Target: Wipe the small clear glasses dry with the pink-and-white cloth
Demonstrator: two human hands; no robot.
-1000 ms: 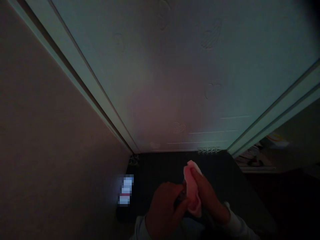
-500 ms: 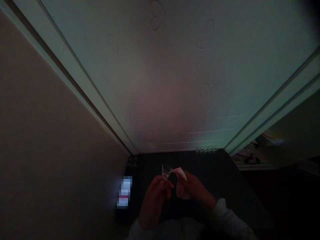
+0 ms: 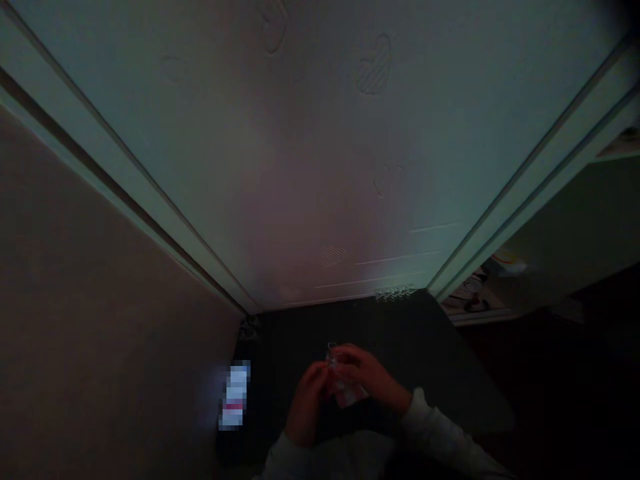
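At the far side, filling most of the scene, a pale panel (image 3: pixel 295 160) with raised hearts, some outlined and some striped, and thin straight lines low toward the right; a faint pinkish patch across its lower middle. To the left, a plain brownish wall (image 3: pixel 80 300). Below the panel, a dark desk (image 3: pixel 445 373) with a rounded near right corner. To the right, past the panel's frame, a low shelf (image 3: pixel 500 311) with jumbled items (image 3: pixel 467 293) too dark to name. At the near side, pale sleeves (image 3: pixel 445 433). Above the desk, close together, the right hand (image 3: pixel 373 375) and the left hand (image 3: pixel 306 400). On the desk's left side, by the wall, a bright pixelated rectangle (image 3: pixel 235 395). Below the right hand's fingers (image 3: pixel 350 352), clamped on it, a pink cloth (image 3: pixel 350 395), hanging bunched. Along the far edge, right of centre, a row of small clear objects (image 3: pixel 395 293); in the far left corner, a dim cluster (image 3: pixel 250 327). Between the hands, a small clear cup (image 3: pixel 331 359), rim showing upward, with the left fingers pinched on its lower part; exact fingertip contact impossible to tell.
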